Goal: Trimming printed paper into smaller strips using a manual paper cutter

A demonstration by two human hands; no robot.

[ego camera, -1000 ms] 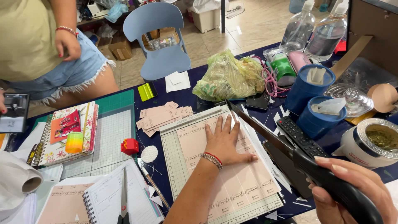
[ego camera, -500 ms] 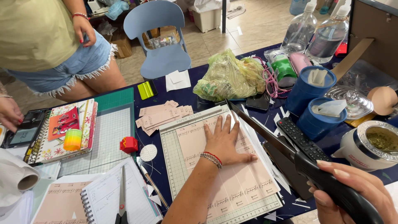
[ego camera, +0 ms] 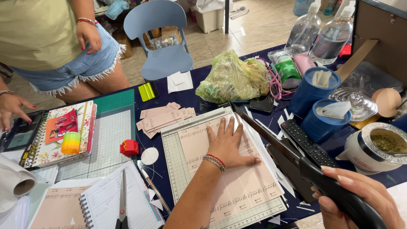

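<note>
Two hands, left (ego camera: 229, 144) flat on pink sheet (ego camera: 237, 182), right (ego camera: 360, 199) gripping cutter handle (ego camera: 339, 197), remote (ego camera: 307, 142) alongside

light: bright, even daylight
shadows: soft, faint
glare: on bottles (ego camera: 322, 34)
focus: sharp; edges slightly bent

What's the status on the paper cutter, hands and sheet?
Left hand flat on pink sheet, pinning it to cutter board. Right hand grips raised blade handle. Left thumb near the cut edge; paper scraps alongside.
</note>
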